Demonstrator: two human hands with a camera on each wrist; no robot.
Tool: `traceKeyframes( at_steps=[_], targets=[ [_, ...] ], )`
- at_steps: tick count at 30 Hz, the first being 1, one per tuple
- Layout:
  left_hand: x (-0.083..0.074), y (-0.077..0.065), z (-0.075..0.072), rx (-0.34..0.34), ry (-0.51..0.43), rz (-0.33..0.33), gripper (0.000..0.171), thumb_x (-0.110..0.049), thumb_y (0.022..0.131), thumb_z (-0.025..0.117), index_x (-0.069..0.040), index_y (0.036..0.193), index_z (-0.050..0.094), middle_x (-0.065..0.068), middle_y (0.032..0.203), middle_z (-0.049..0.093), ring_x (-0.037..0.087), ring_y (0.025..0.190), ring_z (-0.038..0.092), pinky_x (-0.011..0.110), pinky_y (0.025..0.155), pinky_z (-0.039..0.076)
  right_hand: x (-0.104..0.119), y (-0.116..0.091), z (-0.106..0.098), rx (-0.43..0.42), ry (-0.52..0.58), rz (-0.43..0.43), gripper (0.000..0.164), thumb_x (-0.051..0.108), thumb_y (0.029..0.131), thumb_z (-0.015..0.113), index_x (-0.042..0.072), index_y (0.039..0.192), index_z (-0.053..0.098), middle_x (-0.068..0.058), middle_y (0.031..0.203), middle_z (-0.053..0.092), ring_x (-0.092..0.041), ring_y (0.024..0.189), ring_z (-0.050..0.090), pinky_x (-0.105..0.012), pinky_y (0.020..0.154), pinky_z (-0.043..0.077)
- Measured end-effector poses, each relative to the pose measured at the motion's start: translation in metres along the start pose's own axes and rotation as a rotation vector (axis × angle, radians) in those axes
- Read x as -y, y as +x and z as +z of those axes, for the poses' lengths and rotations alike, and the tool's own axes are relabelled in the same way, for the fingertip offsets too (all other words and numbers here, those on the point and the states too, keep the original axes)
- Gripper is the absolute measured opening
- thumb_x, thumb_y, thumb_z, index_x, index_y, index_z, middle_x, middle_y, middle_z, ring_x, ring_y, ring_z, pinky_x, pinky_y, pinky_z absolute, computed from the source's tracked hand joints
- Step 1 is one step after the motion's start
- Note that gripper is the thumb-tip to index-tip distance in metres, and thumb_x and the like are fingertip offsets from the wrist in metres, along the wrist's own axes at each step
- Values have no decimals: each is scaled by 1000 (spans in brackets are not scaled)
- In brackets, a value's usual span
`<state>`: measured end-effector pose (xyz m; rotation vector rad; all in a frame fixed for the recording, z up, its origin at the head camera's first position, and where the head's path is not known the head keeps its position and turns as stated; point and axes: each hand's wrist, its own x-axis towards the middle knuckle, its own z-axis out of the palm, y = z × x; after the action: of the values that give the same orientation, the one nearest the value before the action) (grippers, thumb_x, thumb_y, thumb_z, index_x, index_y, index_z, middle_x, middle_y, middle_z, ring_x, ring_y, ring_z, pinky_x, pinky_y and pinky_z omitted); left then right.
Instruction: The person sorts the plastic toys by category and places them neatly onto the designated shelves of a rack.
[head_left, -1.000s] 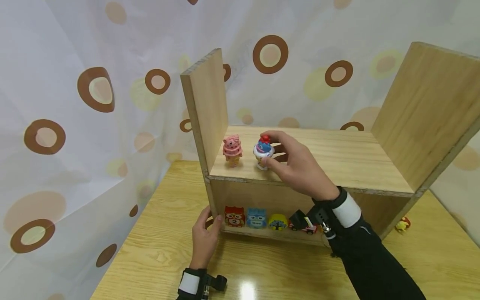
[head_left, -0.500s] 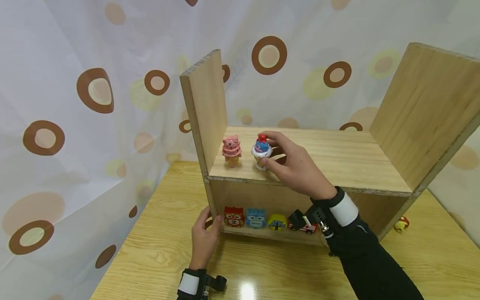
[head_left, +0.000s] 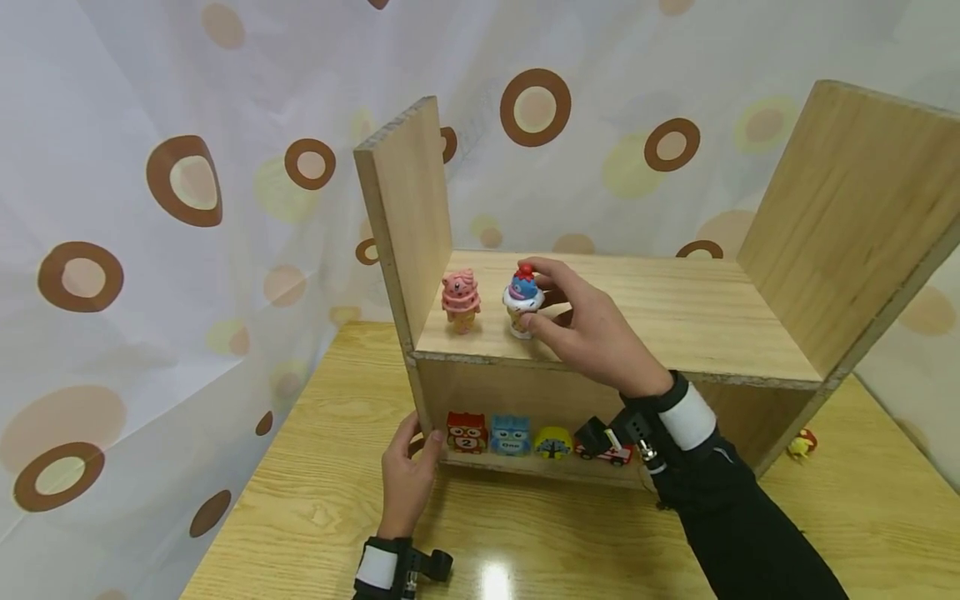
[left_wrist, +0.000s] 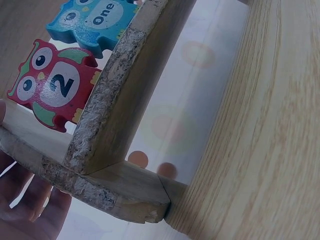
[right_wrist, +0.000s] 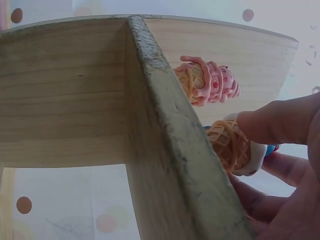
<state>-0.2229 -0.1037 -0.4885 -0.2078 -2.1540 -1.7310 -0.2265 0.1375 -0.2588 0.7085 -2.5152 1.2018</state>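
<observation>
On the upper board of a wooden shelf (head_left: 697, 325), my right hand (head_left: 600, 333) pinches a blue and white ice-cream cone figurine (head_left: 522, 302) with a red top. It stands upright, and the right wrist view shows the thumb against its waffle cone (right_wrist: 229, 145). Just left of it, a pink ice-cream cone figurine (head_left: 461, 302) stands apart, near the left side panel (head_left: 408, 217). Lower down, my left hand (head_left: 407, 479) grips the bottom of that panel, thumb in front; in the left wrist view its fingers (left_wrist: 37, 205) lie outside the panel.
The lower compartment holds a red owl block (head_left: 467, 433) marked 2, a blue owl block (head_left: 511, 436), a yellow tree block (head_left: 553, 443) and a red vehicle block (head_left: 617, 454), partly hidden by the right wrist camera. A small red and yellow toy (head_left: 802, 443) lies right of the shelf.
The right hand and the blue and white figurine stay nearly in place, with only a slight shift of the whole view. The left hand keeps its grip on the panel.
</observation>
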Motion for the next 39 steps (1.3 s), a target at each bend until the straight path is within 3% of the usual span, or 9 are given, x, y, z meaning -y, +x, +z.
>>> traceKeyframes(
  at_steps=[9, 13, 17, 20, 24, 29, 34, 39],
  targets=[
    [1, -1, -1, -8, 13, 5, 39, -19, 99, 60, -17, 139, 57, 6, 137, 62, 25, 122, 59, 44, 100, 50, 4, -4, -9, -18, -6, 27, 59, 10, 96, 62, 10, 150, 38, -19, 138, 56, -34, 120, 60, -49, 95, 53],
    [2, -1, -1, -13, 15, 3, 39, -20, 99, 61, -17, 138, 57, 5, 137, 62, 24, 122, 59, 42, 100, 50, 7, -10, -16, -69, -45, -8, 57, 8, 96, 62, 9, 149, 40, -19, 141, 53, -35, 121, 57, -50, 94, 52],
    [2, -2, -2, -23, 18, 8, 39, -19, 99, 61, -17, 138, 58, 5, 136, 63, 23, 121, 59, 39, 99, 51, 12, -20, -27, -153, -86, -72, 53, 5, 95, 62, 6, 146, 44, -18, 140, 53, -34, 122, 55, -45, 90, 52],
    [2, -1, -3, -31, 18, 11, 39, -19, 99, 62, -17, 137, 58, 4, 135, 63, 21, 121, 59, 40, 99, 51, 15, -31, -38, -228, -119, -134, 48, 3, 94, 63, 5, 141, 51, -16, 137, 57, -29, 120, 56, -31, 90, 50],
    [2, 1, -4, -28, 6, 14, 39, -20, 99, 61, -17, 138, 58, 4, 137, 63, 21, 122, 58, 41, 100, 50, 19, -47, -56, -352, -151, -224, 41, -5, 91, 63, 1, 131, 60, -7, 129, 63, -11, 115, 57, -14, 90, 45],
    [3, -1, -5, -30, 6, 9, 39, -21, 99, 61, -17, 138, 58, 4, 136, 63, 20, 122, 58, 40, 100, 50, 20, -67, -77, -507, -36, -292, 31, -13, 89, 58, -10, 119, 64, 11, 120, 65, -5, 112, 59, -16, 89, 46],
    [11, -10, -7, -39, 28, -24, 38, -20, 99, 62, -17, 136, 59, 4, 134, 64, 17, 120, 59, 36, 99, 51, 11, -85, -92, -648, 51, -333, 22, -14, 89, 55, -17, 109, 65, 6, 111, 69, -11, 105, 62, -17, 86, 46],
    [14, -14, -11, -44, 43, -66, 39, -26, 99, 62, -19, 137, 58, 2, 134, 64, 12, 119, 58, 35, 100, 51, 0, -104, -113, -692, -84, -259, 25, -5, 98, 50, -17, 116, 62, 16, 113, 63, -4, 101, 57, -18, 93, 41]
  ],
)
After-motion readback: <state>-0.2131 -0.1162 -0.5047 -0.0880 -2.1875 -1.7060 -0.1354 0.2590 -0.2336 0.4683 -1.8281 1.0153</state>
